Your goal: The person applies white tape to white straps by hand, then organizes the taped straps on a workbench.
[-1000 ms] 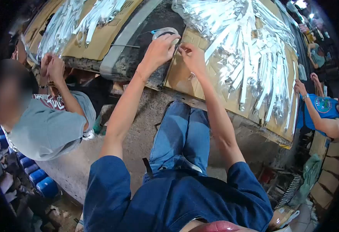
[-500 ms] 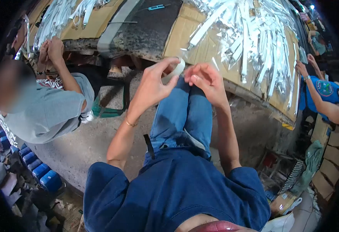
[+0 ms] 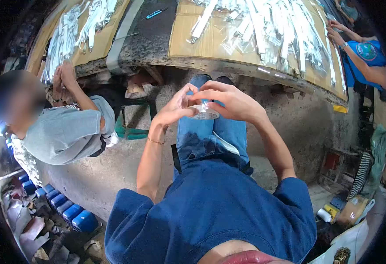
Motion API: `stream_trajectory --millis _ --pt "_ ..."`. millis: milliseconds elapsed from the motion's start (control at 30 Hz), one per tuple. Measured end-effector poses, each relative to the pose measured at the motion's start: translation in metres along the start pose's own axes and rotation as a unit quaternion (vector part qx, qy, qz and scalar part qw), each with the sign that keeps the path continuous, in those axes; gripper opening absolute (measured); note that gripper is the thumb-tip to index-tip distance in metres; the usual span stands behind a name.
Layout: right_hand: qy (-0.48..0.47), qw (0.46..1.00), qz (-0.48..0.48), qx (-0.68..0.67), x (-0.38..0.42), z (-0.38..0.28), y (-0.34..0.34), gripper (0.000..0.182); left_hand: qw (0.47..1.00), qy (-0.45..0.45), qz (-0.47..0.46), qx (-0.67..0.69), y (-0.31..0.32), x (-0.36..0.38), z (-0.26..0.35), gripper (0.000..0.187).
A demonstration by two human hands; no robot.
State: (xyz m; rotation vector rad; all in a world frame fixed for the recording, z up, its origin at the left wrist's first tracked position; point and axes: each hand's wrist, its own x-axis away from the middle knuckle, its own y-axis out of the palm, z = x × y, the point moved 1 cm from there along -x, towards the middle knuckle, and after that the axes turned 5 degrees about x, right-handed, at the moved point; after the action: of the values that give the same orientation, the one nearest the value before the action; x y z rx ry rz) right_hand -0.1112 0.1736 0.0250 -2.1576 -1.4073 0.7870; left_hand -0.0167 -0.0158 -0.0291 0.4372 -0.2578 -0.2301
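Note:
Above my lap, my left hand (image 3: 175, 107) grips a roll of clear or whitish tape (image 3: 205, 115) from its left side, thumb below and fingers curled over. My right hand (image 3: 236, 102) comes in from the other side, its bent fingers and thumb closed at the top edge of the same roll. The fingertips of both hands nearly meet there, so the exact pinch is partly hidden. The roll is tilted, its round side facing me.
Ahead stands a worktable with cardboard (image 3: 219, 44) bearing many plastic-wrapped white straps (image 3: 285, 35). A blue cutter (image 3: 154, 14) lies on its dark strip. One person (image 3: 65, 127) sits at left, another in a blue shirt (image 3: 369, 55) at right. Blue containers (image 3: 84, 221) line the left floor.
Both hands have drawn closer to my body with the tape roll, which has tipped over. My right hand, earlier apart from the roll, now touches it. The camera view has shifted.

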Motion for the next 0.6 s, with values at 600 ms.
stream_trajectory --millis 600 --pt "0.256 0.903 0.299 -0.171 0.094 0.034 0.102 0.008 0.983 0.032 0.121 0.132 0.035 -0.018 -0.184 0.03"
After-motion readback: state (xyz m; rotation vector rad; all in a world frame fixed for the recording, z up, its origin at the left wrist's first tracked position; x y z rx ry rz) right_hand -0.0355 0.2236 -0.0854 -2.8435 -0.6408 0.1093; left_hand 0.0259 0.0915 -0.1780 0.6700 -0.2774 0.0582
